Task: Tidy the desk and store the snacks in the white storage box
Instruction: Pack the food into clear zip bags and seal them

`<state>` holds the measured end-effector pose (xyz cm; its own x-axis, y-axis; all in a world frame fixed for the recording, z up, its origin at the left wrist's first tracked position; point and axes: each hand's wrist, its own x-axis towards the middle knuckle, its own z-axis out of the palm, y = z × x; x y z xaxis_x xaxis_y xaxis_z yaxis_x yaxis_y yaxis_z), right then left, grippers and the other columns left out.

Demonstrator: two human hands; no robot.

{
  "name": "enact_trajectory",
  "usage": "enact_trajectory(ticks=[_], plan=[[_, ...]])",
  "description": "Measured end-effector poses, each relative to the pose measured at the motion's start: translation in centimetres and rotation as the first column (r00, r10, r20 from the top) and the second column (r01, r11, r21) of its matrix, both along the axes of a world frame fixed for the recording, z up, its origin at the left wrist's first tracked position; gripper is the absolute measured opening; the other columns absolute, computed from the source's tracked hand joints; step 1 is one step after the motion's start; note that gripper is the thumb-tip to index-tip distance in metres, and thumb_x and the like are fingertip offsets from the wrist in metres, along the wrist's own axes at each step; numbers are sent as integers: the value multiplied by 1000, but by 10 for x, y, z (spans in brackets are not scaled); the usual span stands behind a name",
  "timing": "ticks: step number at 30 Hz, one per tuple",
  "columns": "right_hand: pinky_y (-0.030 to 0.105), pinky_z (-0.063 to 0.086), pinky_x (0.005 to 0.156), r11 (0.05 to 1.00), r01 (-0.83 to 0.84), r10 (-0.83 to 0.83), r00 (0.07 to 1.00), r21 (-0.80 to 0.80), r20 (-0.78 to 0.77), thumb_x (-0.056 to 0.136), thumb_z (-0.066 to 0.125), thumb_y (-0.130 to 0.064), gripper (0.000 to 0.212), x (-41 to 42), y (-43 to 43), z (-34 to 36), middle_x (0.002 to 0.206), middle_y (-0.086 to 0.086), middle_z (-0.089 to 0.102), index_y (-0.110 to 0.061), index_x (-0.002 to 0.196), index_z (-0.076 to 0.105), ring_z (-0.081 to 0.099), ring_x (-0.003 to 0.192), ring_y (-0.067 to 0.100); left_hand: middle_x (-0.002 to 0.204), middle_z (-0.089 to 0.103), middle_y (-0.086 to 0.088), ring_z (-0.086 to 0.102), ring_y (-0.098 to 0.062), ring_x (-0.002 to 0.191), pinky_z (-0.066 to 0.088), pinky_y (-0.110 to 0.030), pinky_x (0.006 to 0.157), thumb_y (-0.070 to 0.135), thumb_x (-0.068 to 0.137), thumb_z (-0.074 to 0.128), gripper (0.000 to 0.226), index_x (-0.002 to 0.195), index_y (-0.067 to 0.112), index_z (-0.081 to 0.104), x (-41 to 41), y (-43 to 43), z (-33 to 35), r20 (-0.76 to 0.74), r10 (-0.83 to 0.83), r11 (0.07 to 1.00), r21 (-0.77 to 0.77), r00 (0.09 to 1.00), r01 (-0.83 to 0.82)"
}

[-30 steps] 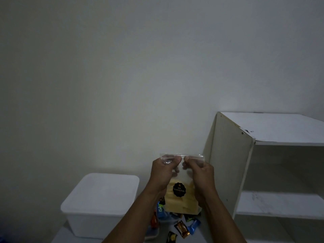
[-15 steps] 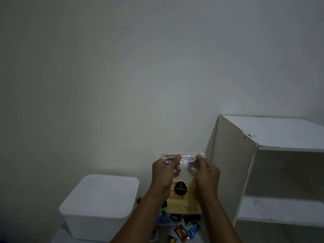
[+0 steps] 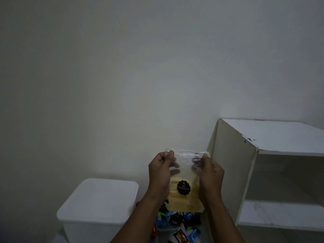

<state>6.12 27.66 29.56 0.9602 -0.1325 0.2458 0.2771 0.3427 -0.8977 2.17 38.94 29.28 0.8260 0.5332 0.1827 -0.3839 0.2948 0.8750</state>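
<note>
Clear snack bag (image 3: 185, 186), upright, centre frame; top corners pinched by left hand (image 3: 160, 174) and right hand (image 3: 209, 174). White storage box (image 3: 98, 204), lidded, lower left, nearer left hand.

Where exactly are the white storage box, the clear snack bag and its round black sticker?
white storage box (image 3: 98, 199), head view: middle of its closed lid.
clear snack bag (image 3: 185, 165), head view: clear upper part, above the yellow snacks.
round black sticker (image 3: 183, 187), head view: centre of the label.
</note>
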Motion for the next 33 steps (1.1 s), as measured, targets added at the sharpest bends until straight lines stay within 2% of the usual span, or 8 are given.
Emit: enact_trajectory(ticks=[4,9,14,17,20,22,28,33], plan=[[40,54,74,991,-103,103,995,-86,-2,90,69,-21,18,-4,-4,1,77,5,75,-9,79,76,67,78,22,68,60,-5,60,-15,67,52,-31,63,26,95,61,23,77,11,58,1,2,1,-13,8,1000,10,1000,-8],[36,52,72,986,-138,136,990,-92,-24,85,75,-23,19,-1,-12,-1,74,5,73,-4,83,75,66,76,22,71,61,-9,62,-18,69,57,-38,68,24,92,62,21,81,6,63,-5,5,-1,30,-129,992,0,991,129],[40,56,74,975,-211,209,977,-77,-31,83,74,-17,13,-1,-11,-3,73,6,74,-4,85,74,67,76,23,69,62,-5,63,-16,64,58,-37,65,17,95,61,18,84,4,65,0,4,-4,26,-20,995,-100,999,22],[54,56,83,867,-465,450,885,-180,-117,79,74,-17,21,3,-30,3,82,15,74,2,88,72,70,79,34,67,61,-3,60,-15,64,54,-30,59,20,96,61,19,85,5,65,0,15,-9,-16,38,992,124,999,-35],[54,54,88,636,-649,607,755,-418,-249,82,72,-21,29,5,-49,16,95,21,74,5,94,73,73,89,39,66,63,-3,60,-17,64,54,-33,59,20,94,64,17,84,8,69,-5,26,-13,-32,27,925,379,999,-13],[46,58,84,582,-618,592,768,-529,-246,88,70,-17,24,3,-46,22,93,19,75,6,94,73,74,86,37,68,66,-6,62,-19,64,56,-35,59,18,93,66,14,84,8,72,-6,25,-14,-53,-22,894,446,998,43],[40,57,74,595,-407,467,877,-693,-115,91,68,-16,14,-2,-31,22,84,12,76,-4,85,75,75,71,29,75,72,-11,67,-22,65,58,-34,59,21,93,66,18,82,11,77,-8,20,-15,-112,-65,843,526,992,115],[39,54,86,583,-335,430,900,-740,-69,93,66,-26,23,-8,-21,22,82,9,74,-6,82,72,75,65,21,72,73,-3,67,-16,61,56,-32,56,26,93,66,18,83,16,78,-7,17,-18,-93,9,793,608,996,49]])
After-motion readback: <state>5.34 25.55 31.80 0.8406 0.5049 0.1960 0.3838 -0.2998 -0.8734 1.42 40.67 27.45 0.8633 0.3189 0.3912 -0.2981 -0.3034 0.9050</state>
